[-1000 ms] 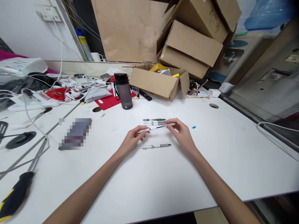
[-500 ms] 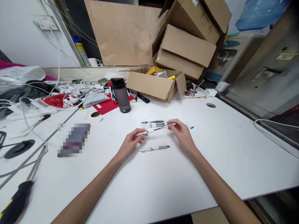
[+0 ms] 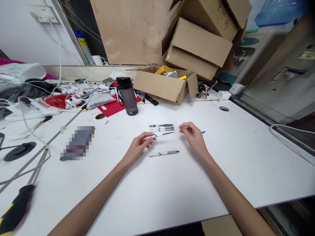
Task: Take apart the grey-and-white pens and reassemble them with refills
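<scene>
My left hand (image 3: pixel 137 146) is closed around the white barrel of a pen (image 3: pixel 159 134), whose thin dark refill sticks out bare to the right. My right hand (image 3: pixel 195 139) pinches a small pen front piece (image 3: pixel 186 127), greyish and partly covered by the fingers. A gap separates this piece from the refill's tip. Just beyond the hands several pens (image 3: pixel 161 128) lie side by side on the white table (image 3: pixel 157 190). Nearer to me rests one more white pen with a grey grip (image 3: pixel 162 153), pointing right.
A dark water bottle (image 3: pixel 127 96) stands behind, beside an open cardboard box (image 3: pixel 159 86). Cables and red and white clutter (image 3: pixel 73 98) fill the back left. On the left lie a blurred-out flat object (image 3: pixel 77 143) and a screwdriver (image 3: pixel 18 206). A blue scrap (image 3: pixel 203 132) is right of my right hand.
My right hand has moved a little to the right, drawing the front piece off the refill. More of the refill shows bare. My left hand stays nearly in place; the view has shifted slightly.
</scene>
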### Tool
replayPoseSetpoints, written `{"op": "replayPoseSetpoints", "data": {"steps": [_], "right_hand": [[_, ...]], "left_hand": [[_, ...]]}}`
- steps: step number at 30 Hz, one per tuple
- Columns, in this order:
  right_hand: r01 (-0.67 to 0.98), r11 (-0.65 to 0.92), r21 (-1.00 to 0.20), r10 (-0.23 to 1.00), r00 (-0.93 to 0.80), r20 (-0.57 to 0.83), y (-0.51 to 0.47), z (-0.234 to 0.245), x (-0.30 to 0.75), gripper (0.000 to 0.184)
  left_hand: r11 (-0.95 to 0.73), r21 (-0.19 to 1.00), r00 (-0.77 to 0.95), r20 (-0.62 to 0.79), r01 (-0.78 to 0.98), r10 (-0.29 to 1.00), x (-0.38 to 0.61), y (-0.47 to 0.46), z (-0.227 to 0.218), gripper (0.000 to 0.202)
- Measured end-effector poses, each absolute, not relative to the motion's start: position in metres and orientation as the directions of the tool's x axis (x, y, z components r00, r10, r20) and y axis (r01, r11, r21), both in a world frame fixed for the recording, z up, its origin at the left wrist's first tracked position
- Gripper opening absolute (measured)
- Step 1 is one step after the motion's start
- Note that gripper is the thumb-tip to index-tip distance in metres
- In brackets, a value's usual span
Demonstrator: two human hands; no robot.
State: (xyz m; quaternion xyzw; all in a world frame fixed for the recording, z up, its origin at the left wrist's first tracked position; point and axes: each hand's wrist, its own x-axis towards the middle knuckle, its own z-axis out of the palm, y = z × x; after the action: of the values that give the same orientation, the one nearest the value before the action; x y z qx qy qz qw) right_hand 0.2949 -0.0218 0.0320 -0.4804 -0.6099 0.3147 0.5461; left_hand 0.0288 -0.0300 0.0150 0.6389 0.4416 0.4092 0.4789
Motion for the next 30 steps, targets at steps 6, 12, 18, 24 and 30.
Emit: {"op": "replayPoseSetpoints", "data": {"steps": [6, 12, 18, 24, 30], "right_hand": [[0.296, 0.317, -0.901, 0.948, -0.069, 0.311, -0.028, 0.029, 0.283, 0.027], [0.335, 0.318, -0.887, 0.947, -0.152, 0.282, -0.034, 0.033, 0.277, 0.034], [0.28, 0.284, -0.917, 0.957, -0.139, 0.254, -0.032, 0.032, 0.279, 0.036], [0.277, 0.263, -0.924, 0.961, 0.015, 0.278, -0.027, 0.034, 0.288, 0.042], [0.309, 0.294, -0.905, 0.931, 0.123, 0.344, -0.024, 0.035, 0.295, 0.05]], "left_hand": [[-0.168, 0.968, 0.284, 0.11, 0.188, 0.953, 0.029, -0.03, 0.014, 0.031], [-0.179, 0.965, 0.301, 0.115, 0.194, 0.947, 0.029, -0.029, 0.012, 0.03], [-0.186, 0.963, 0.307, 0.121, 0.195, 0.944, 0.029, -0.029, 0.012, 0.033], [-0.156, 0.969, 0.279, 0.098, 0.19, 0.955, 0.028, -0.027, 0.013, 0.033], [-0.141, 0.97, 0.272, 0.084, 0.197, 0.959, 0.027, -0.028, 0.015, 0.034]]}}
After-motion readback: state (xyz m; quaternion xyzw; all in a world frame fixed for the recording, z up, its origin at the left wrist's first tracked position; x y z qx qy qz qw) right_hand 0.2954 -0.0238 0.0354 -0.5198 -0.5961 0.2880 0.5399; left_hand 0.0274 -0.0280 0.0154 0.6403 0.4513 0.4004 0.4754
